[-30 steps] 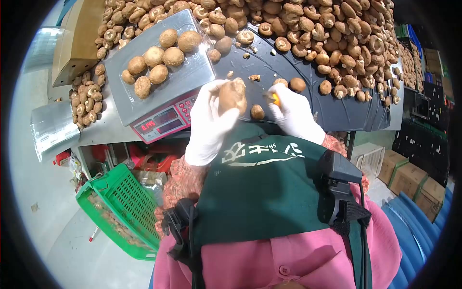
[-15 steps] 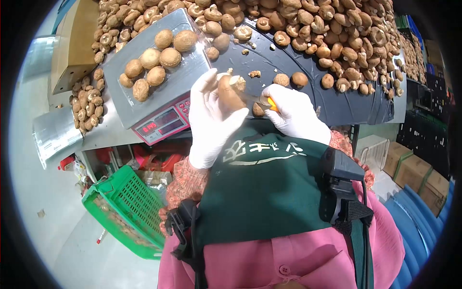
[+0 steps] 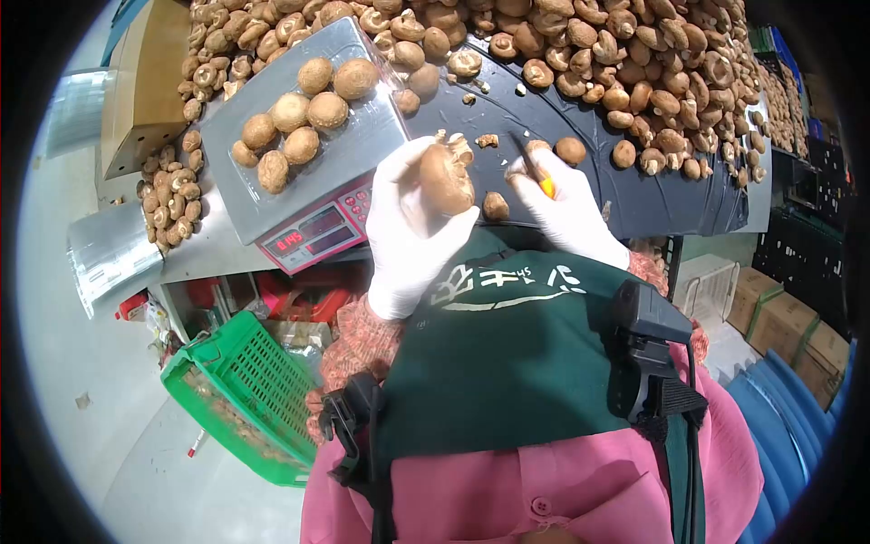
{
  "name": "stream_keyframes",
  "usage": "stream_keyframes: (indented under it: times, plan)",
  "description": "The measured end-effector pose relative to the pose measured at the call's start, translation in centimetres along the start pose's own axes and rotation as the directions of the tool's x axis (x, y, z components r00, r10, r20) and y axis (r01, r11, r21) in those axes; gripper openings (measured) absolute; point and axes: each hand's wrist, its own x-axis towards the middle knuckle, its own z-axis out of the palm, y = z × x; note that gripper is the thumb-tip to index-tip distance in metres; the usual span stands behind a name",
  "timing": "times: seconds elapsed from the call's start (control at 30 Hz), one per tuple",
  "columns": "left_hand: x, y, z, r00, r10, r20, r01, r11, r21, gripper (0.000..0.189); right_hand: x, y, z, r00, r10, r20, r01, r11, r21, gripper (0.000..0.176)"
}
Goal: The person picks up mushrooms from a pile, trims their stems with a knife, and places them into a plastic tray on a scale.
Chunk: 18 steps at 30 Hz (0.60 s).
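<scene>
White gloves cover both hands. My left hand (image 3: 403, 238) grips a brown mushroom (image 3: 445, 183), its pale stem side turned up and away from me. In my right hand (image 3: 564, 207) is a knife (image 3: 542, 179) with an orange handle; its dark blade points up and away to the left. The blade is apart from the held mushroom. A small mushroom (image 3: 495, 206) lies on the black surface between the hands. Just beyond my right hand is another mushroom (image 3: 570, 150). Left of my left hand stands a digital scale (image 3: 362, 109) bearing several mushrooms (image 3: 290, 111), with a red lit display.
A large heap of mushrooms (image 3: 652, 63) covers the far side of the black work surface (image 3: 652, 201). Stem scraps (image 3: 487, 140) lie on it. A smaller mushroom pile (image 3: 172, 199) sits left of the scale by a cardboard box (image 3: 149, 91). Below is a green crate (image 3: 263, 372).
The knife has come away from the mushroom, its blade swinging from pointing left to pointing up. My left hand has tilted the mushroom, showing more of its cap.
</scene>
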Motion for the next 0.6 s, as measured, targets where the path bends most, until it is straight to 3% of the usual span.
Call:
stream_keyframes:
  times: [0.07,0.17,0.2,0.3,0.33,0.47,0.5,0.57,0.6]
  plan:
    - [-0.1,-0.1,0.1,0.999,-0.006,0.034,0.008,0.998,-0.062,0.076,0.2,-1.5,-0.1,0.994,0.113,-0.004,-0.109,0.964,0.242,0.029]
    - [-0.1,-0.6,0.0,0.995,-0.019,0.093,0.023,0.999,-0.04,0.076,0.9,-4.4,-0.6,0.99,0.111,0.087,-0.131,0.951,0.28,0.033]
    - [-0.1,-0.6,-0.3,0.993,-0.032,0.113,0.029,0.999,0.029,0.076,1.3,-4.7,-0.3,0.993,0.089,0.077,-0.104,0.971,0.214,0.032]
    - [0.0,-0.7,-1.0,0.975,-0.084,0.204,0.094,0.995,-0.038,0.081,2.0,-4.0,0.5,0.997,-0.068,0.04,0.058,0.974,0.217,0.027]
    - [0.0,-0.4,-1.0,0.974,-0.157,0.164,0.177,0.978,-0.112,0.084,1.8,-4.6,0.1,0.998,-0.012,0.07,-0.003,0.977,0.212,0.024]
    - [0.5,0.4,-1.1,0.965,-0.242,0.099,0.261,0.871,-0.416,0.087,0.9,-3.6,-1.4,0.996,0.019,0.083,-0.043,0.953,0.301,0.023]
    - [0.5,0.6,-1.1,0.961,-0.257,0.103,0.275,0.85,-0.45,0.088,1.1,-2.5,-1.7,0.996,-0.082,0.035,0.08,0.994,0.07,0.026]
    - [0.7,0.7,-1.2,0.95,-0.288,0.122,0.309,0.8,-0.514,0.09,1.3,-0.9,-2.0,0.954,-0.299,0.004,0.276,0.873,-0.401,0.032]
    - [0.8,0.6,-1.0,0.947,-0.303,0.11,0.318,0.815,-0.485,0.093,0.9,-0.6,-1.7,0.928,-0.372,-0.013,0.332,0.844,-0.42,0.042]
